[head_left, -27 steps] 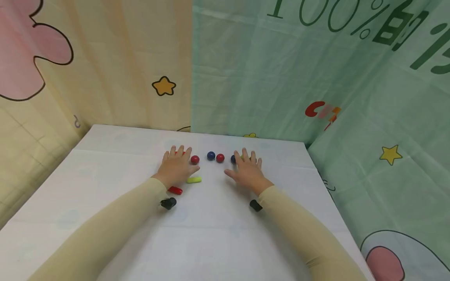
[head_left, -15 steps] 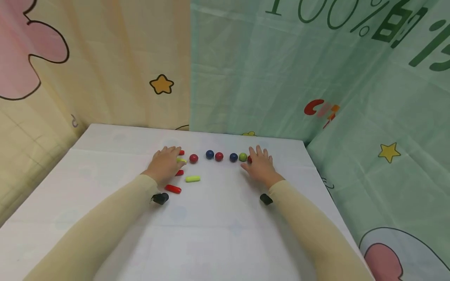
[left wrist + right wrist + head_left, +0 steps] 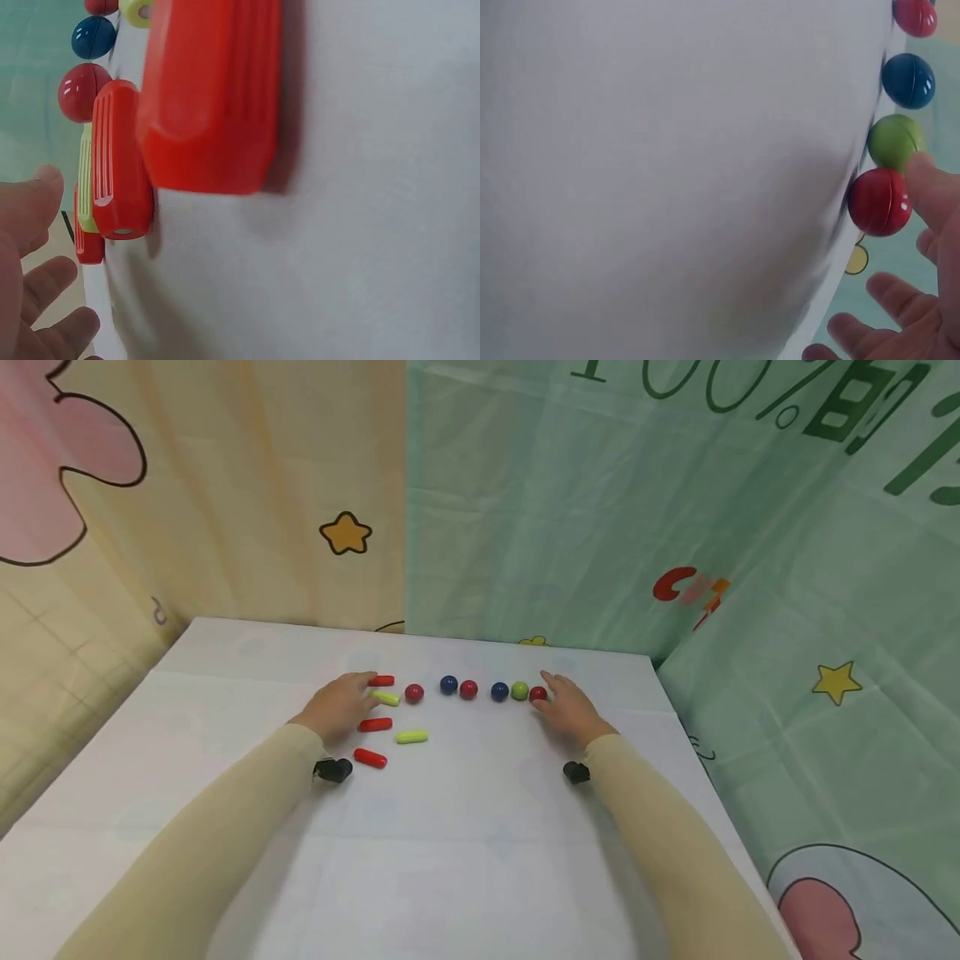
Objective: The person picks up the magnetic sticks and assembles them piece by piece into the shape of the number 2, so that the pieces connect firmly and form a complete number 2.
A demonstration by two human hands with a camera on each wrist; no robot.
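My left hand (image 3: 337, 705) is over the left end of the sticks, fingers loosely bent and parted, holding nothing. Its fingertips are right by a red grooved stick (image 3: 382, 681) and a yellow-green stick (image 3: 386, 698). Nearer to me lie a second red stick (image 3: 375, 725), another yellow-green stick (image 3: 412, 737) and a third red stick (image 3: 370, 758), which looms large in the left wrist view. My right hand (image 3: 570, 710) reaches to the right end of a row of balls, its thumb close to a red ball (image 3: 880, 202) and a green ball (image 3: 896, 142), fingers spread.
Leftward along the row come a blue ball (image 3: 499, 692), a red ball (image 3: 468, 690), another blue ball (image 3: 448, 685) and a red ball (image 3: 414, 693) beside the sticks. Everything lies on a white-covered table (image 3: 450, 843), with printed curtains (image 3: 525, 527) behind and to both sides.
Both hands have moved apart, the left one leftward and the right one rightward. Sticks and balls formerly covered by the hands now show; they lie about where they were.
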